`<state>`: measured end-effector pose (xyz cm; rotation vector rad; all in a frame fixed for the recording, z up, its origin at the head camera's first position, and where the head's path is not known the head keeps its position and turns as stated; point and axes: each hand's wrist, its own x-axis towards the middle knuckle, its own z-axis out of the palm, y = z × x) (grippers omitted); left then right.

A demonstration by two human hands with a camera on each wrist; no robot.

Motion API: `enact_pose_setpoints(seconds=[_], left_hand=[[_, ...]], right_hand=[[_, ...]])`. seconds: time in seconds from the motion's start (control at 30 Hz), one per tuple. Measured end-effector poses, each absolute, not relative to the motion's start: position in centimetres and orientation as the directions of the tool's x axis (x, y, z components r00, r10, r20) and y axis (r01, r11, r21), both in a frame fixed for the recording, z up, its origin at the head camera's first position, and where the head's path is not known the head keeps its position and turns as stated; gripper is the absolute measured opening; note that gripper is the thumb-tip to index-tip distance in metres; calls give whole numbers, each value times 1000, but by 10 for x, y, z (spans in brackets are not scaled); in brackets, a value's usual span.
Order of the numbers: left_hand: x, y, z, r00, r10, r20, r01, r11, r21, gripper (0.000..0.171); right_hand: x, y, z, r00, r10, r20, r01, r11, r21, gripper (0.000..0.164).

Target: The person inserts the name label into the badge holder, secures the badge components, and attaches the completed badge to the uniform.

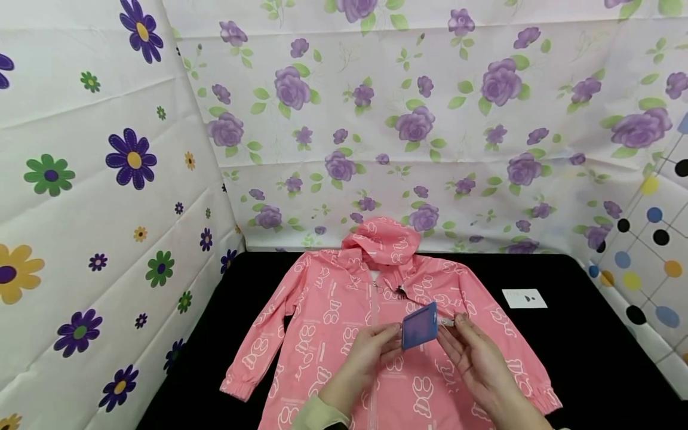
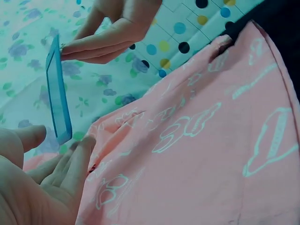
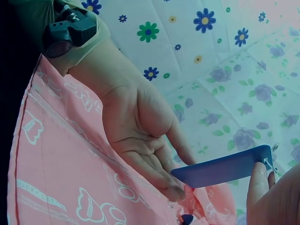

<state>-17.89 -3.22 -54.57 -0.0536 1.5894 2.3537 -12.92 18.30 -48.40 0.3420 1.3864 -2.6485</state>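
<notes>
A blue badge holder (image 1: pixel 420 326) with a clear window is held up over a pink hooded jacket (image 1: pixel 344 310) printed with white rabbit-like outlines. My right hand (image 1: pixel 478 352) pinches the metal clip and strap at one end of the holder, with the fingertips against its edge. At the opposite end, my left hand (image 1: pixel 365 352) has its thumb and fingers spread around the holder's edge. The left wrist view shows a gap between the left thumb (image 2: pixel 35 136) and the holder; whether the fingers touch it I cannot tell.
The jacket lies face up on a black table surface (image 1: pixel 209 334), its hood at the back and its sleeves spread. To the right lies a small white card (image 1: pixel 524 298) with dark marks. Flower-patterned cloth walls (image 1: pixel 376 119) enclose the table.
</notes>
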Motion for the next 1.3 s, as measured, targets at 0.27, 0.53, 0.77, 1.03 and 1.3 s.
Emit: enact_pose_setpoints(seconds=[0.27,0.53,0.77,1.03,1.3], left_hand=[[-181,-36,-548,-931,274,-242,-336,-377,863,34],[-182,-38,-550,-925,289,-246,-349,-391,852,29],[-182,-41,-548,-924,296,-241,-350,-405,845,25],[-182,-45,-545,-915,323,-243,-365,-401,840,23],[-183,-46,-546,-910,341,-235,-365,-396,842,22]], right_hand=[[-130,182,-486,-963,-12,-269,227,-570,-789,20],[-129,182,-487,-968,15,-250,203,-536,-819,22],[-130,182,-487,-970,4,-243,206,-519,-830,27],[-130,185,-488,-967,-5,-254,219,-522,-824,32],[-129,187,-491,-976,-20,-218,194,-535,-822,16]])
